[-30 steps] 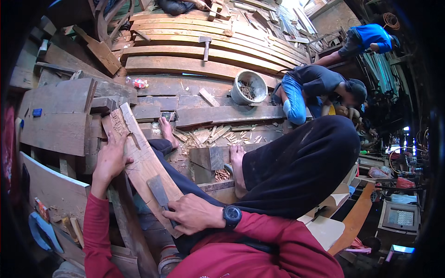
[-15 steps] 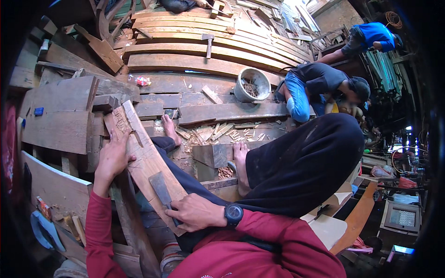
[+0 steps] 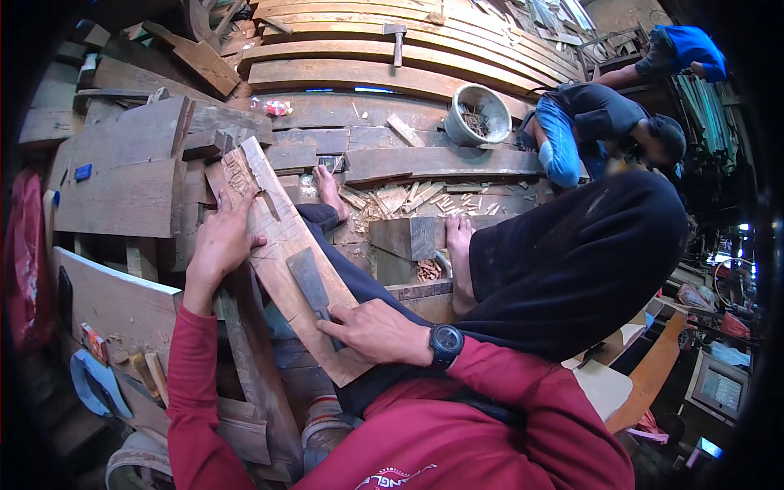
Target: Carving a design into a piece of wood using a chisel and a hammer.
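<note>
A pale wooden board (image 3: 292, 229) lies slanted across my lap, with a rough chipped recess at its far end. My left hand (image 3: 222, 238) rests on the board's left edge beside that recess, fingers stretched out and thumb apart. Toward the near end, my right hand (image 3: 377, 333) is closed on the dark handle of a wide flat-bladed chisel (image 3: 307, 280). The chisel's metal blade lies flat along the board and points away from me. My palm hides part of the handle.
A wooden block (image 3: 400, 238) stands by my bare foot, among wood chips. Beyond lie a bucket (image 3: 478, 116) of scraps, a hammer (image 3: 397, 47) and long planks (image 3: 351, 77). A person (image 3: 600, 114) crouches at the right. Boards (image 3: 122, 180) lean on the left.
The whole view has shifted, so everything appears farther right and higher. Both hands keep about the same places on the board, and the chisel still lies flat.
</note>
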Motion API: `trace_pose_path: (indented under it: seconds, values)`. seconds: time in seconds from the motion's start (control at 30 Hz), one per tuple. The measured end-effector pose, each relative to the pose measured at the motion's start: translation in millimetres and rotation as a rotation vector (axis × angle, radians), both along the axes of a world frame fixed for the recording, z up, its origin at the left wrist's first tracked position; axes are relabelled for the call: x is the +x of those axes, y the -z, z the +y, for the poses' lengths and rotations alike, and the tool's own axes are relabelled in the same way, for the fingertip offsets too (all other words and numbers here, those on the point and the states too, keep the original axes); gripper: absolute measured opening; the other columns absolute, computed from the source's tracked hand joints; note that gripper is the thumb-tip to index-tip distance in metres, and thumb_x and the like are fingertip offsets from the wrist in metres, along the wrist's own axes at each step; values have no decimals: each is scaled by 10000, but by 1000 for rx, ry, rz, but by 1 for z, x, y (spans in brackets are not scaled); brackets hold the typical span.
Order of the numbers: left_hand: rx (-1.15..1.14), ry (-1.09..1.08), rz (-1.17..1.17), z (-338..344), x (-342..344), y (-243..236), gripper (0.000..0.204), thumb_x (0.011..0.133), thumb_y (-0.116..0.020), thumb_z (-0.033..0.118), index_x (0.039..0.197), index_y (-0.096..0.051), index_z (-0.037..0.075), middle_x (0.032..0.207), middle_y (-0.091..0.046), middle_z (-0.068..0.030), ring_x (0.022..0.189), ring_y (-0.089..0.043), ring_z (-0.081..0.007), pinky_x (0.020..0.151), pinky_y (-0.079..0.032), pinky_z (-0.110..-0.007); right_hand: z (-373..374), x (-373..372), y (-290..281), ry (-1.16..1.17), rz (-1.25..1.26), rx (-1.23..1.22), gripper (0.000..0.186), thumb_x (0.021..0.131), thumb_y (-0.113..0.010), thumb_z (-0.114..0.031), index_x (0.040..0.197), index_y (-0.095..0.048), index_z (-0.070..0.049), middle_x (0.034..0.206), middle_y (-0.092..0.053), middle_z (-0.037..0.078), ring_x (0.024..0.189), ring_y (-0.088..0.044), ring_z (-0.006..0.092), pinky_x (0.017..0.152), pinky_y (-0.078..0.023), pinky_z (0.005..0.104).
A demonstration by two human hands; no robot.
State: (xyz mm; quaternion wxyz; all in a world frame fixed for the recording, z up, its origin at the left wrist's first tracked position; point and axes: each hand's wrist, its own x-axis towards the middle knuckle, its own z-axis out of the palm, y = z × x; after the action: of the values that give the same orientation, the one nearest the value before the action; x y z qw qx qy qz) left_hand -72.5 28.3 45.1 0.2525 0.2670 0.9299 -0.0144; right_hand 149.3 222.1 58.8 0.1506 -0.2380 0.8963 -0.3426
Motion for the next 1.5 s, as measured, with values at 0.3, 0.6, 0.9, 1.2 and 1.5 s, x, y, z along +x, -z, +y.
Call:
trace_pose_path:
  seconds: [0.3, 0.6, 0.9, 1.2, 1.5]
  values:
    - [20, -9, 2, -7, 0, 3, 921, 797, -767, 389, 1548, -271, 191, 1456, -338, -390, 1101, -594, -514, 932, -514, -487, -5, 2, -11, -1, -30, -113, 443, 756, -720, -268, 1130, -632, -47, 855, -599, 117, 709, -654, 313, 592, -505, 421]
    - [-21, -15, -16, -4, 1, 2, 933, 793, -768, 389, 1551, -261, 193, 1457, -337, -389, 1107, -588, -517, 931, -513, -497, -1, 0, -3, 46, 11, -20, 399, 774, -702, -243, 1112, -623, -47, 836, -579, 123, 687, -639, 320, 582, -501, 412]
    - [32, -3, 3, -7, -1, 4, 936, 794, -768, 393, 1551, -257, 191, 1455, -339, -390, 1086, -599, -514, 921, -516, -502, -2, -3, -14, 83, 36, -151, 426, 769, -708, -223, 1149, -613, -52, 876, -583, 120, 679, -641, 314, 587, -502, 423]
    - [16, -5, -7, -1, 1, -2, 939, 798, -763, 407, 1554, -249, 194, 1463, -329, -387, 1087, -603, -509, 920, -520, -495, -4, -1, -22, 93, 45, -174, 446, 778, -715, -235, 1165, -607, -43, 877, -582, 115, 674, -640, 306, 574, -494, 421]
    - [13, -3, 0, -2, 2, -2, 945, 800, -763, 399, 1557, -238, 192, 1465, -323, -389, 1086, -600, -514, 926, -516, -496, -5, 0, -24, 49, 20, -175, 489, 729, -740, -206, 1174, -614, -49, 869, -589, 110, 668, -635, 298, 585, -491, 408]
